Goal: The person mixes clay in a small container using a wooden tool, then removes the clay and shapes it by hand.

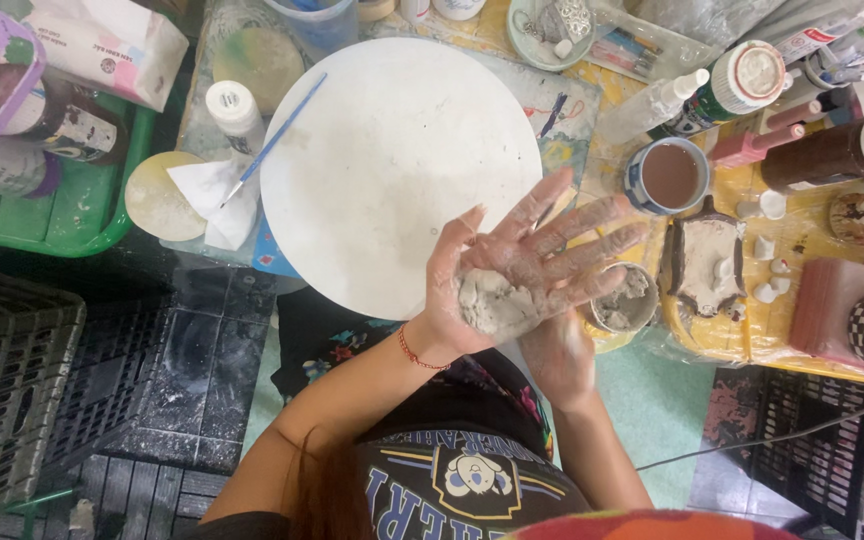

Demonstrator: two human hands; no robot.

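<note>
Clay lump (489, 300) on open left hand (512, 275) palm, right hand (559, 355) beneath

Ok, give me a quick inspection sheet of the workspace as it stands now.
Surface: round white board, bare, thin blue paintbrush lying across its left edge.
Job's things: flattened grey clay lump on the open left hand; right hand beneath it, clay-smeared.
Clutter: cup of brown liquid, clay tub, bottles, small white pieces, green tray.
Hands: left open, palm up; right partly hidden.
Cables: dark cable, lower right.
Surroundings: black crates, tiled floor.
</note>
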